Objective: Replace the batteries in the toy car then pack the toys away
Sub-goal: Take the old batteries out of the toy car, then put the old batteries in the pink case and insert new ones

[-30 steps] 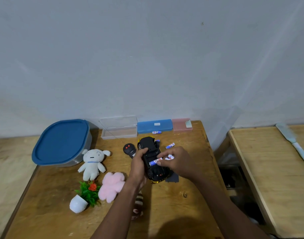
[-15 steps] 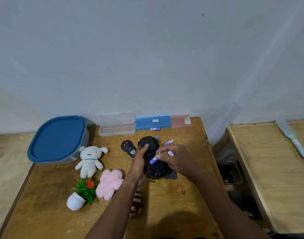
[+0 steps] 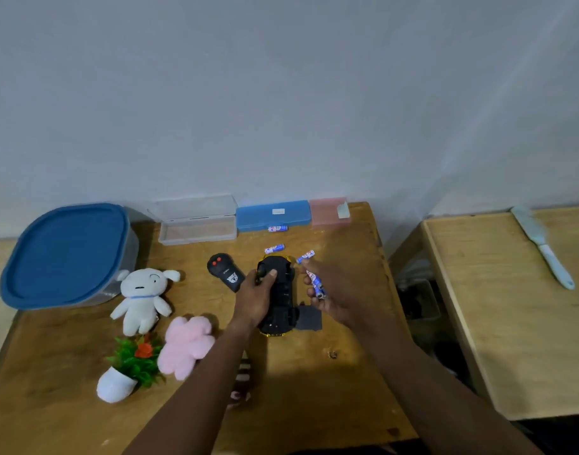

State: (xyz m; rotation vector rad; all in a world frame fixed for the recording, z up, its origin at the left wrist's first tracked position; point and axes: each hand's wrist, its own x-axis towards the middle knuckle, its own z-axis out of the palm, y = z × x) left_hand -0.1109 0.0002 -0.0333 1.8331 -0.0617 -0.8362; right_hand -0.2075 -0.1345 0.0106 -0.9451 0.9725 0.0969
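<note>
Black plastic underside up, the toy car (image 3: 279, 295) lies inverted on the wooden surface (image 3: 314, 382), which exposes the battery bay to you. Your left hand (image 3: 256, 298) clamps the chassis, fingers closed around its left flank and thumb across the top, so the body cannot slide while cells are handled. Your right hand (image 3: 330, 292) sits just right of the car, fingers curled around a few blue-and-white batteries (image 3: 316, 282); whether these are spent or fresh cannot be determined. The dark battery cover (image 3: 309, 317) rests beside the car's near end, within reach for refitting. Loose batteries (image 3: 275, 248) lie farther back, near the blue case (image 3: 273, 215). Judged stage: cell exchange in progress, packing not begun. The remote (image 3: 225, 272), white plush (image 3: 143, 295), pink plush (image 3: 186, 346) and blue-lidded container (image 3: 64, 254) remain to your left.
</note>
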